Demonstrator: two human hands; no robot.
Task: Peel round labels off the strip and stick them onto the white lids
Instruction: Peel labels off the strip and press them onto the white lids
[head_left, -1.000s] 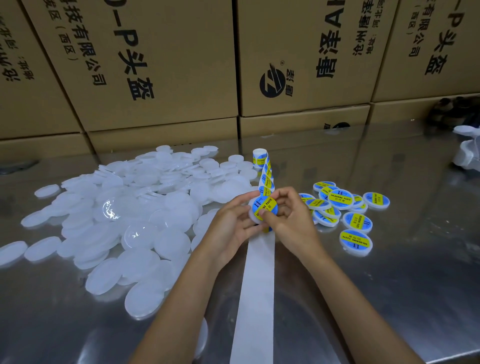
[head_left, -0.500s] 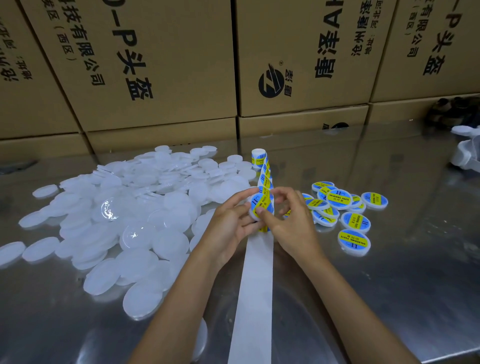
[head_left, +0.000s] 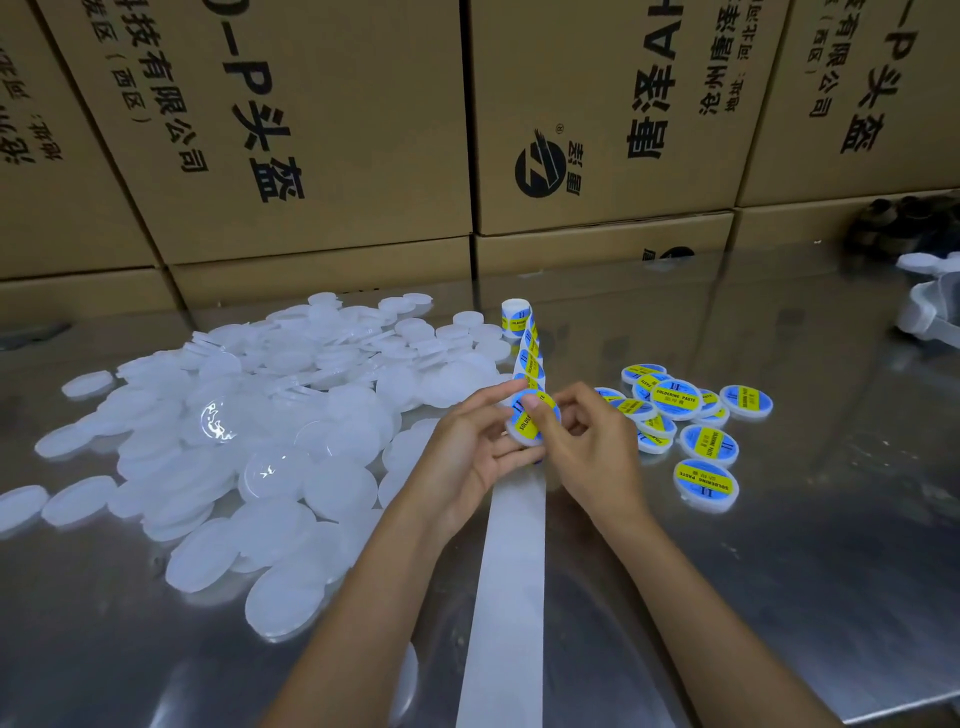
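So far left of the strip (head_left: 511, 571) there's a big heap of blank white lids (head_left: 249, 441) spread over the shiny worktop (head_left: 779, 571). Just left of the strip, the left hand (head_left: 467, 452) has its grip curled round one lid (head_left: 532, 421), holding it up right over the strip. The right hand (head_left: 592, 447), just right of the strip, has its thumb pressing a round blue-and-yellow label (head_left: 537, 413) onto that lid, other fingers loosely curled and holding nothing else.

What could go wrong, I reckon: label goes on off-centre or traps a wrinkle if the thumb smooths it unevenly, and the lid could slip since it's only held at the rim.

Further right of the strip sits the finished pile (head_left: 691, 421), labels reading "SOLDERING PASTE". Behind the strip stand cardboard boxes (head_left: 337, 130) with Chinese print, including "有限公司". The label roll (head_left: 516, 318) stands at the strip's far end.
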